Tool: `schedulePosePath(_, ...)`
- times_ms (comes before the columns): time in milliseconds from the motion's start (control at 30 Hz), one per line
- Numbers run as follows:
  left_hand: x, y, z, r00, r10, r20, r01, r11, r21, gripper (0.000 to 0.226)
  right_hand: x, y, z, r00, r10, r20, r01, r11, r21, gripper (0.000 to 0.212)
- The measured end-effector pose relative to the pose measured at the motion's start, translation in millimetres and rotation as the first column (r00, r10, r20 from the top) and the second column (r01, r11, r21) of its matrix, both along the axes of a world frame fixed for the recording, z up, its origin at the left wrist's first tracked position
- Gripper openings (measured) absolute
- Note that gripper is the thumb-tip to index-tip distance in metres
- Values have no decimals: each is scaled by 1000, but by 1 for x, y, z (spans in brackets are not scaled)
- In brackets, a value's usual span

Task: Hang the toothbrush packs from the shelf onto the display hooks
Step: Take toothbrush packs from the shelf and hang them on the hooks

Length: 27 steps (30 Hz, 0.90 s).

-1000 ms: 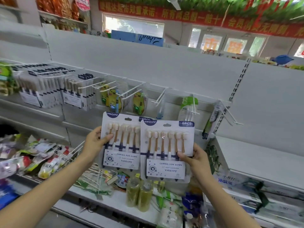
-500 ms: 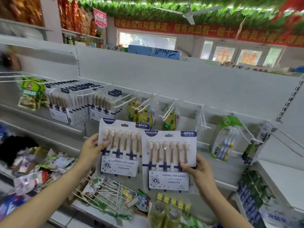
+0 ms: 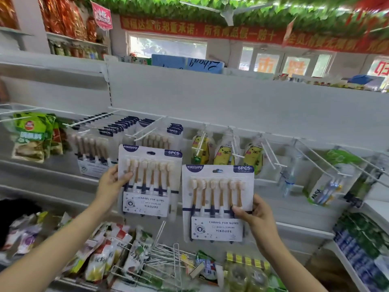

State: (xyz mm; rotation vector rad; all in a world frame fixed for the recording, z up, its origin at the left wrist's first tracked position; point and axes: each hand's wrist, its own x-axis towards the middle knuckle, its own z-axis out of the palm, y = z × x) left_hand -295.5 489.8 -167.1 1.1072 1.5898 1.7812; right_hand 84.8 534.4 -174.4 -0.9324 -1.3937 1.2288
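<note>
Two six-brush toothbrush packs are held upright before the white display hooks (image 3: 147, 131): the left pack (image 3: 149, 182) is gripped by the left hand (image 3: 110, 182), the lower right pack (image 3: 217, 202) is pinched by the right hand (image 3: 255, 216), their edges just apart.

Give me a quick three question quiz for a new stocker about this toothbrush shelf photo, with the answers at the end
1. True or false: the left hand holds a toothbrush pack higher than the second pack in the right hand.
2. What count is printed on each held pack's top corner?
3. The hanging yellow character packs are: A) left of the hung toothbrush packs, B) right of them, C) on the lower shelf.

Key: 1 true; 2 6PCS; 3 B.
</note>
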Motion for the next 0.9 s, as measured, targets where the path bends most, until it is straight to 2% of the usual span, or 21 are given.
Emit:
schedulePosePath(400, -60, 30, 11, 998, -64, 26, 64, 998, 30, 37, -70, -3, -3, 999, -41, 19, 41, 999, -20, 34)
schedulePosePath(600, -73, 49, 8, 995, -94, 31, 93, 995, 34, 25, -79, 6, -8, 997, -70, 34, 70, 997, -25, 33)
schedulePosePath(900, -77, 108, 6, 987, -157, 24, 155, 987, 45, 40, -82, 13, -10, 997, -78, 28, 79, 996, -32, 35)
